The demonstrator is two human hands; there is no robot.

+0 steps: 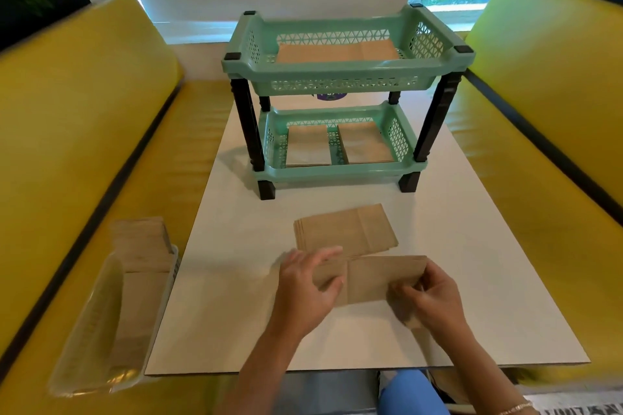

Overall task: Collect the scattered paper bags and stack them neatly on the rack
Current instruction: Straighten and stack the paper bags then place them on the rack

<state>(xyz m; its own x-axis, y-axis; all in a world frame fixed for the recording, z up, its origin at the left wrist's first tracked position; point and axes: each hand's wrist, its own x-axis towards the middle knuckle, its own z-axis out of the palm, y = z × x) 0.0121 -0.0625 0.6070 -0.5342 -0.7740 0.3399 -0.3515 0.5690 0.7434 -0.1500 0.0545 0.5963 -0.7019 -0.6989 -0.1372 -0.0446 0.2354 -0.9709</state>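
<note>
Gripping a paper bag [371,278] by its ends near the counter's [472,280] front edge, both hands, left [308,293] and right [429,301], curl around it, behind it a bag stack [344,229], the rack [340,104] toward the far edge.

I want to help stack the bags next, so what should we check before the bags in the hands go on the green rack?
1. Both hands hold the bags: ok. The left hand and right hand grip the held bags at opposite ends.
2. Held bags squared up: cannot tell, the edges are blurred.
3. Room on the top shelf: ok, only a flat layer of bags lies in it.
4. Room on the bottom shelf: ok, two low piles side by side.
5. Path to the rack clear: not ok, another pile lies on the table between hands and rack.
6. All bags gathered: not ok, more sit in the clear tray on the seat.
</note>
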